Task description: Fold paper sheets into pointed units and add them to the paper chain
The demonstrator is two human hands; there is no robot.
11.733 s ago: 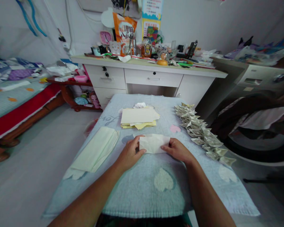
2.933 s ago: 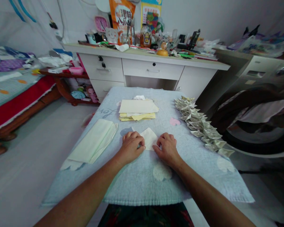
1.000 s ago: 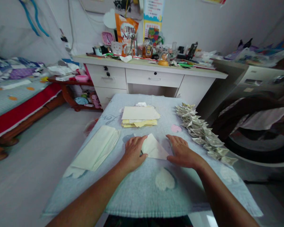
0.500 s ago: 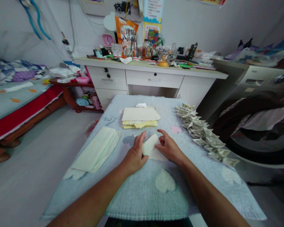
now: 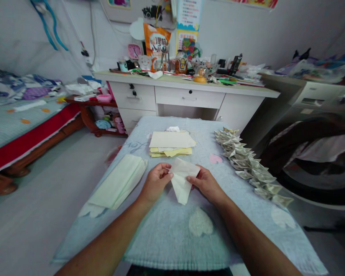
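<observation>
Between both hands is a pale sheet of paper [image 5: 183, 177], partly folded, with a narrow end pointing toward me. My left hand [image 5: 158, 181] pinches its left edge between thumb and fingers. On the right side, my right hand [image 5: 205, 181] grips the paper, its thumb on top and its fingers behind. Just beyond the hands lies a stack of cream and yellow paper [image 5: 171, 142]. A thicker pile of pale folded sheets [image 5: 119, 180] rests to the left of my left hand.
Rows of pointed folded-paper pieces [image 5: 247, 165] run along the right side of the cloth-covered table [image 5: 166, 237]. A white desk [image 5: 189, 96] crowded with jars and packets stands behind. A bed [image 5: 25, 119] is on the left, a washing machine [image 5: 313, 97] on the right.
The paper has been turned and its narrow end now points toward me. Both hands, more open before, have closed on its sides. The view has shifted slightly.
</observation>
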